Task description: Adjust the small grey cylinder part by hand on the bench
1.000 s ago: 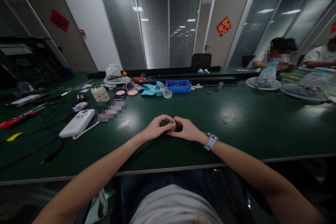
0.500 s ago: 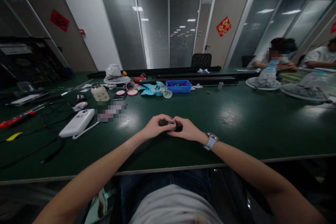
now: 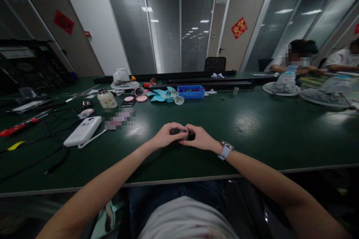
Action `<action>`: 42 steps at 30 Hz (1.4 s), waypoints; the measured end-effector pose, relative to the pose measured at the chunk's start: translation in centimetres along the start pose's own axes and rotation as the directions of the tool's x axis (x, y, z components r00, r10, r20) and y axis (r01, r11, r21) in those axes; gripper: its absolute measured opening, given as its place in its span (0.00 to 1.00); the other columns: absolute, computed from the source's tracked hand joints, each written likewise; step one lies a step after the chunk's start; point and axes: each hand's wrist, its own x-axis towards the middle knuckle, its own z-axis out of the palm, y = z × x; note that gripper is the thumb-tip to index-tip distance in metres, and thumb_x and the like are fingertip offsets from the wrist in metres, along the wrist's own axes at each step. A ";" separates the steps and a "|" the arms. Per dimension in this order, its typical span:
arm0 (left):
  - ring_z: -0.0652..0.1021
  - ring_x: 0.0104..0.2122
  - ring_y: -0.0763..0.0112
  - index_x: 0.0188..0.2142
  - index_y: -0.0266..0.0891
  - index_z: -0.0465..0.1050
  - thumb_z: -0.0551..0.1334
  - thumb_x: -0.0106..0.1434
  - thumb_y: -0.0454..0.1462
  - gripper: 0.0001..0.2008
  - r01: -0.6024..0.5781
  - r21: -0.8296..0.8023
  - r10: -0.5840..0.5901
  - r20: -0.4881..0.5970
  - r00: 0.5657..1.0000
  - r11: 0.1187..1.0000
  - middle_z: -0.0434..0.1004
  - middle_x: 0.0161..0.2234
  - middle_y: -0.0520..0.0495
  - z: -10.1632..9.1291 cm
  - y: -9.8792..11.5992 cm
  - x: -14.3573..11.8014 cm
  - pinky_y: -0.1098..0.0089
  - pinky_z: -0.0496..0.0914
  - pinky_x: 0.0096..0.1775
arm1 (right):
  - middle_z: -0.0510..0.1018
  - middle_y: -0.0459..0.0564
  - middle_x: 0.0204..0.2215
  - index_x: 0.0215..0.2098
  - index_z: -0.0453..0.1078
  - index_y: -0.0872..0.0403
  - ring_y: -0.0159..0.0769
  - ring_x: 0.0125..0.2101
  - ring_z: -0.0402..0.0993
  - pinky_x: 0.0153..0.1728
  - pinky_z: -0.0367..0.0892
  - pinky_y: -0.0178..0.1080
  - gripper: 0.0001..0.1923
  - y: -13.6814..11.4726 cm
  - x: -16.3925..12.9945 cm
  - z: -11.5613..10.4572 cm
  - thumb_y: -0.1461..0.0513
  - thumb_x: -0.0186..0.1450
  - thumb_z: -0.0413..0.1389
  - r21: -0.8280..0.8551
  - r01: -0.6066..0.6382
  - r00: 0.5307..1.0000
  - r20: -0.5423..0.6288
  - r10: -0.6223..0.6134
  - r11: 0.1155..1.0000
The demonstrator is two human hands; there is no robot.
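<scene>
Both my hands meet over the dark green table point(image 3: 252, 138) right in front of me. My left hand point(image 3: 165, 137) and my right hand point(image 3: 199, 139) pinch a small round metallic part point(image 3: 183, 133) between their fingertips, just above the tabletop. Most of the part is hidden by my fingers. A watch with a white strap point(image 3: 225, 150) sits on my right wrist.
To the left lie a white power bank point(image 3: 82, 131), black cables point(image 3: 42, 153), a red-handled tool point(image 3: 17, 127) and a small bottle point(image 3: 106, 99). Farther back are teal fan blades point(image 3: 164, 94), a blue tray point(image 3: 191, 92) and a white fan point(image 3: 122, 79). Two people sit at far right with fan grilles point(image 3: 280, 89).
Hardly anything: my fingers shift slightly around the small part, and both hands stay at the same spot.
</scene>
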 end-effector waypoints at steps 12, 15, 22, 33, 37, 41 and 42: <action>0.72 0.51 0.57 0.49 0.46 0.78 0.63 0.64 0.41 0.14 -0.054 0.011 0.053 0.095 0.994 0.998 0.75 0.50 0.44 -0.1 0.4 -0.1 0.60 0.66 0.51 | 0.76 0.45 0.31 0.37 0.67 0.54 0.34 0.31 0.73 0.31 0.64 0.34 0.16 -0.2 0.0 -0.2 0.54 0.57 0.64 -0.045 -0.001 1.000 0.001 0.001 0.999; 0.72 0.51 0.56 0.47 0.45 0.78 0.64 0.63 0.41 0.13 -0.057 0.023 0.054 0.084 0.995 0.998 0.75 0.50 0.44 -0.1 0.5 -0.1 0.60 0.67 0.50 | 0.75 0.45 0.31 0.36 0.67 0.54 0.34 0.30 0.72 0.30 0.63 0.34 0.16 -0.1 0.0 -0.2 0.54 0.58 0.64 -0.048 0.003 1.000 0.001 -0.003 0.999; 0.73 0.51 0.55 0.43 0.44 0.80 0.67 0.60 0.41 0.11 -0.049 0.037 0.048 0.027 0.998 0.998 0.76 0.48 0.43 0.0 0.4 -0.1 0.60 0.68 0.48 | 0.74 0.44 0.30 0.35 0.66 0.53 0.33 0.29 0.71 0.30 0.63 0.34 0.15 -0.2 0.0 -0.1 0.54 0.58 0.64 -0.036 0.014 1.000 0.009 -0.013 0.999; 0.75 0.49 0.57 0.41 0.43 0.81 0.67 0.60 0.43 0.11 -0.051 0.055 0.053 -0.038 0.998 0.997 0.76 0.46 0.43 0.2 0.0 0.0 0.60 0.69 0.47 | 0.74 0.44 0.29 0.36 0.66 0.54 0.33 0.29 0.71 0.30 0.63 0.33 0.16 -0.1 0.1 0.1 0.54 0.58 0.64 -0.025 0.015 1.000 0.008 -0.014 1.000; 0.75 0.48 0.57 0.39 0.42 0.81 0.65 0.61 0.42 0.10 -0.058 0.069 0.062 -0.055 0.997 0.996 0.77 0.46 0.43 0.2 0.0 0.1 0.59 0.68 0.48 | 0.74 0.44 0.30 0.36 0.66 0.54 0.33 0.30 0.70 0.31 0.64 0.34 0.16 0.0 0.0 0.1 0.53 0.58 0.64 -0.032 0.022 1.000 0.000 -0.022 0.999; 0.74 0.48 0.57 0.38 0.44 0.82 0.66 0.61 0.41 0.08 -0.078 0.115 0.087 -0.070 0.994 0.990 0.79 0.44 0.45 0.1 0.4 0.0 0.57 0.64 0.51 | 0.74 0.44 0.31 0.36 0.67 0.54 0.33 0.30 0.71 0.31 0.64 0.34 0.16 0.1 0.0 0.0 0.53 0.58 0.64 -0.046 0.024 1.000 -0.006 -0.024 0.999; 0.74 0.48 0.57 0.38 0.44 0.81 0.66 0.61 0.40 0.07 -0.085 0.128 0.095 -0.075 0.993 0.988 0.79 0.43 0.45 0.0 0.5 -0.1 0.57 0.63 0.52 | 0.74 0.45 0.31 0.37 0.67 0.53 0.34 0.30 0.71 0.31 0.64 0.34 0.16 0.1 0.0 0.0 0.53 0.58 0.64 -0.048 0.024 1.000 -0.006 -0.025 0.999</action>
